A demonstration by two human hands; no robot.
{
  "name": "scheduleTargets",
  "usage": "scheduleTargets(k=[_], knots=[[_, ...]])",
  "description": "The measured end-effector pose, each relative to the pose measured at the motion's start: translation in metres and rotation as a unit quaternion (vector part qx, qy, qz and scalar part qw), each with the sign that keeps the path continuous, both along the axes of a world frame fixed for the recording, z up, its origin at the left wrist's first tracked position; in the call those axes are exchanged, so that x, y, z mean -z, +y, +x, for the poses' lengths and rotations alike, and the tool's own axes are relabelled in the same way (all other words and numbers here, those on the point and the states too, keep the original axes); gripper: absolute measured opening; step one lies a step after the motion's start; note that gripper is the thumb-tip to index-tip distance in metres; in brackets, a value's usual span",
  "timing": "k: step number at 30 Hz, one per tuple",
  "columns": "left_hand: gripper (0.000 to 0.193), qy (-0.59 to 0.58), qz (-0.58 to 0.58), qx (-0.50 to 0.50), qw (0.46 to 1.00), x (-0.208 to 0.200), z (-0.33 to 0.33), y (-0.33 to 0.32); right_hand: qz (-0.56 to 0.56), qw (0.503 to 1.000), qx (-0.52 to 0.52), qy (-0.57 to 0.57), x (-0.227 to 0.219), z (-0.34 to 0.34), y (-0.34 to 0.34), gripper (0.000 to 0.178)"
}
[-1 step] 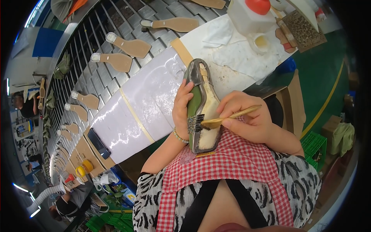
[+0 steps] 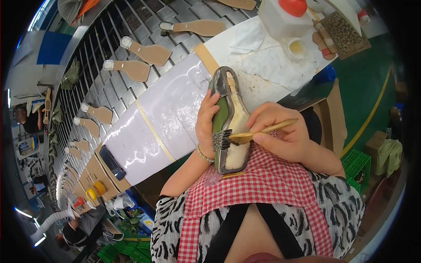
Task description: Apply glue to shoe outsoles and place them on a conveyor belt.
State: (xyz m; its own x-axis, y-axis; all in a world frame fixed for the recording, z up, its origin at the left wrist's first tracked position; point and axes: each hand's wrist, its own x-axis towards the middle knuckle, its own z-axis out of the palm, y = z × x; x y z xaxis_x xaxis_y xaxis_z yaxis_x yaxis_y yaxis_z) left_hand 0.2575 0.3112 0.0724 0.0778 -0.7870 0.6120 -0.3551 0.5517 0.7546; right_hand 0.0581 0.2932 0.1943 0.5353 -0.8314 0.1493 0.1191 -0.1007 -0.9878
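Observation:
An upturned shoe (image 2: 237, 115) with a pale sole side and dark and green upper rests against my apron, toe pointing away from me. My left hand (image 2: 206, 119) grips it along its left side, fingers on the green part. Between thumb and fingers, my right hand (image 2: 280, 131) pinches a brush (image 2: 245, 138) with a yellowish handle. Its head lies over the middle of the shoe's underside. A dark, speckled bow-like ornament (image 2: 221, 140) sits at the shoe's left edge, close to the brush tip.
A conveyor of metal slats (image 2: 175, 44) carries several brown soles (image 2: 151, 53). A white jug with a red cap (image 2: 285, 19), an open pot of yellowish liquid (image 2: 296, 47) and a white cloth (image 2: 280, 68) stand at the back right. A phone (image 2: 112, 162) lies left. Two people work far left.
My right hand and the brush have shifted very slightly to the right. The shoe and my left hand look the same.

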Motion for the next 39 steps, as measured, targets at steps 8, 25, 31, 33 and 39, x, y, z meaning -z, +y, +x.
scheduleTargets(k=[8, 25, 31, 33, 39], knots=[[0.042, 0.020, 0.009, -0.005, 1.000, 0.007, 0.001, 0.001, 0.022, 0.999, 0.018, -0.015, 0.003, 0.007, 0.003, 0.009], [0.042, 0.050, 0.035, 0.010, 0.998, 0.010, 0.005, 0.005, -0.117, 0.993, -0.012, 0.023, -0.008, 0.008, -0.004, 0.010], [0.044, 0.058, 0.016, 0.010, 0.998, 0.008, 0.002, 0.005, -0.140, 0.988, 0.034, 0.046, -0.005, 0.008, -0.001, 0.010], [0.044, 0.052, 0.021, 0.011, 0.998, 0.009, 0.004, 0.004, -0.150, 0.987, 0.028, 0.049, -0.006, 0.010, -0.002, 0.011], [0.041, 0.031, 0.020, 0.027, 0.999, 0.001, 0.012, 0.001, -0.091, 0.993, -0.070, 0.025, -0.011, 0.008, -0.006, 0.010]])
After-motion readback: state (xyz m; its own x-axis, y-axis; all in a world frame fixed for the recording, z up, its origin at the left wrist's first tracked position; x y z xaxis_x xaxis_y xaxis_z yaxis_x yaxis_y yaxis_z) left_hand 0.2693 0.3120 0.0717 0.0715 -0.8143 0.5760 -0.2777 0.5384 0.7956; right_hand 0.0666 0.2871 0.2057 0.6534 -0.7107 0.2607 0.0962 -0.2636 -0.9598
